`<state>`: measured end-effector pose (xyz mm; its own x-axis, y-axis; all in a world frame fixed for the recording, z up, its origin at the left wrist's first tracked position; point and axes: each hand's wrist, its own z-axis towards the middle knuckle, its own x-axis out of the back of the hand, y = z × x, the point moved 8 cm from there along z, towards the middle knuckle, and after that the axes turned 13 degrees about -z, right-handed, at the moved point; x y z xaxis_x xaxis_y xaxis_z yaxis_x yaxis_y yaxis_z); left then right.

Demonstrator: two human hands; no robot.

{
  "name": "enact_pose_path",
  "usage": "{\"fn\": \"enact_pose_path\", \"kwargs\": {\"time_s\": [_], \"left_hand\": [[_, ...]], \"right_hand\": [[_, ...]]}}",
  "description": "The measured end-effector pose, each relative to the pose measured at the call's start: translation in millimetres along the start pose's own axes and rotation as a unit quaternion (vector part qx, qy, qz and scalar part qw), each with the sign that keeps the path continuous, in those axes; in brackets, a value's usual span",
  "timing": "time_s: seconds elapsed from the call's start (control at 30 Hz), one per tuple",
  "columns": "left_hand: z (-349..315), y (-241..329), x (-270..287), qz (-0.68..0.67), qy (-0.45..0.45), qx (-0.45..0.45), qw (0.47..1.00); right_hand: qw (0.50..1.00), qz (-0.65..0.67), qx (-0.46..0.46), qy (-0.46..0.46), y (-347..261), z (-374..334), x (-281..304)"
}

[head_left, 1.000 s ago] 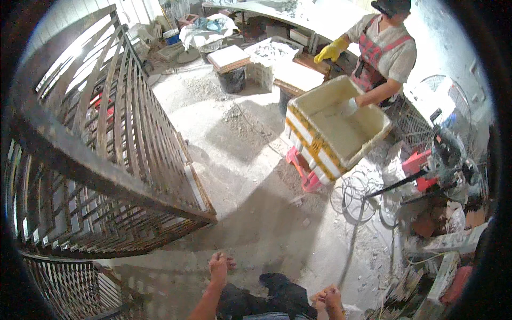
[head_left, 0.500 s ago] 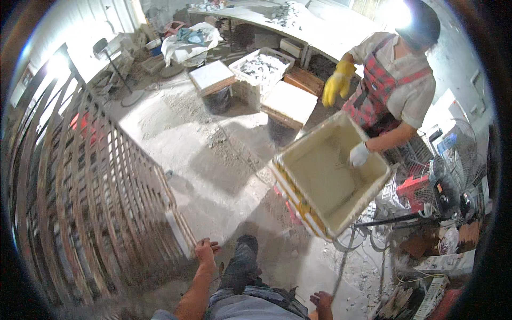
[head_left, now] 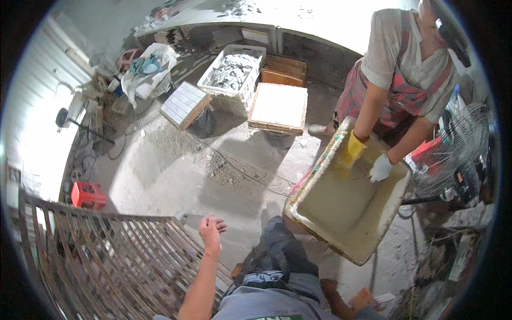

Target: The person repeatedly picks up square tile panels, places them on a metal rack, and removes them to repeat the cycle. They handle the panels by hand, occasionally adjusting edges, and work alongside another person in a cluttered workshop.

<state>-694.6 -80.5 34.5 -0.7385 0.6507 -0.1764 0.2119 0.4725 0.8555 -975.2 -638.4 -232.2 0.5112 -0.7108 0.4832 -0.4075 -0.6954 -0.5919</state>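
Bare left hand (head_left: 212, 234) near a slatted rack (head_left: 125, 256), lower left of the frame
The left grip is loose and empty, fingers parted; the rack looks stiff, probably heavy, best taken by its edge bar (head_left: 106, 214). The right hand (head_left: 333, 296) is shadowed at the lower edge, its grip I cannot tell; the left forearm (head_left: 200, 288) hides part of the rack.

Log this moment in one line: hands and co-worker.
left hand: empty, near slatted rack | right hand: shadowed, grip unclear | co-worker's gloved hands: in tub
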Motion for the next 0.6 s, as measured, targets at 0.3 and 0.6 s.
{"fn": "enact_pose_path", "kwargs": {"time_s": [0.3, 0.6], "left_hand": [[117, 11, -49, 0.112, -0.070, 0.101, 0.986], [219, 45, -118, 0.131, -0.139, 0.117, 0.975]], "right_hand": [[0.893, -0.445, 0.071, 0.003, -158, 51, -42], [0.982, -0.089, -0.063, 0.152, -252, 61, -68]]}}
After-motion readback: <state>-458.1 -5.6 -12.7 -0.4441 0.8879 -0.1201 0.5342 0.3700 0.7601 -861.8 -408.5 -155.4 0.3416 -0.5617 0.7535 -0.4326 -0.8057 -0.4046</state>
